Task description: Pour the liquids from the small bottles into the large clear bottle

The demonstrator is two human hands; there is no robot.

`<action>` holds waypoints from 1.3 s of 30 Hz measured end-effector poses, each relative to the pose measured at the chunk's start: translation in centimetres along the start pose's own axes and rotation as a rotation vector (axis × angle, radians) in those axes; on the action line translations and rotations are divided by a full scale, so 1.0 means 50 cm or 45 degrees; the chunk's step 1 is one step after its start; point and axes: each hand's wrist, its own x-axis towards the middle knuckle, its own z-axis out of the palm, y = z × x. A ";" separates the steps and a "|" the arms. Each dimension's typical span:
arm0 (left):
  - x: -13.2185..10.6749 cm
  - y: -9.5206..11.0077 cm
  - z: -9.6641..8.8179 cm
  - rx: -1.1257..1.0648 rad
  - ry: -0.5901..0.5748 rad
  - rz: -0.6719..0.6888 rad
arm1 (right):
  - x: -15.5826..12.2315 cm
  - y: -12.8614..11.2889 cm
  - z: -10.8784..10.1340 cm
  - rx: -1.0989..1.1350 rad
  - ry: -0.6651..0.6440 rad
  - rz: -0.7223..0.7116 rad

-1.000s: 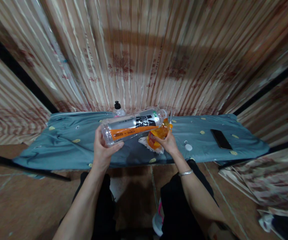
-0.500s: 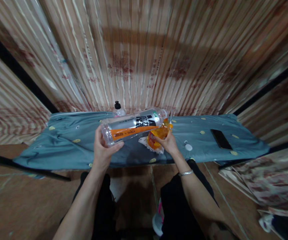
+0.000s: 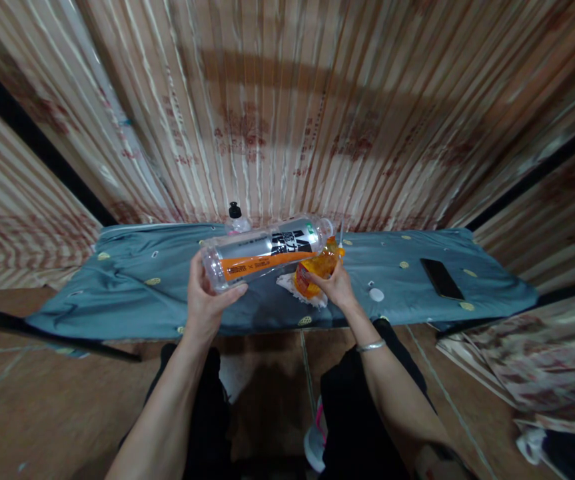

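My left hand (image 3: 210, 297) is wrapped round the base of a large clear plastic bottle (image 3: 267, 250) with a silver and orange label. The bottle is tilted nearly on its side, its mouth pointing right, over the top of an orange bottle (image 3: 312, 272). My right hand (image 3: 337, 283) grips that smaller orange bottle, which has a red label and stands on or just above a crumpled white cloth (image 3: 292, 285). Whether the two mouths touch, I cannot tell. A small white round cap (image 3: 376, 295) lies to the right of my right hand.
The blue-green cloth-covered table (image 3: 117, 293) carries a black phone (image 3: 442, 279) at the right. Behind the clear bottle stands a small bottle with a black top (image 3: 235, 211). A patterned curtain (image 3: 277, 133) hangs behind, with dark poles (image 3: 67, 153) at both sides.
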 end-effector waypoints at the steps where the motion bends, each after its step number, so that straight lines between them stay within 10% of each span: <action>1: 0.000 0.000 0.000 -0.001 0.002 -0.004 | 0.000 0.001 0.000 -0.007 0.002 0.002; 39: 0.000 0.007 0.002 0.012 -0.011 -0.014 | -0.002 -0.013 0.000 -0.013 0.012 0.015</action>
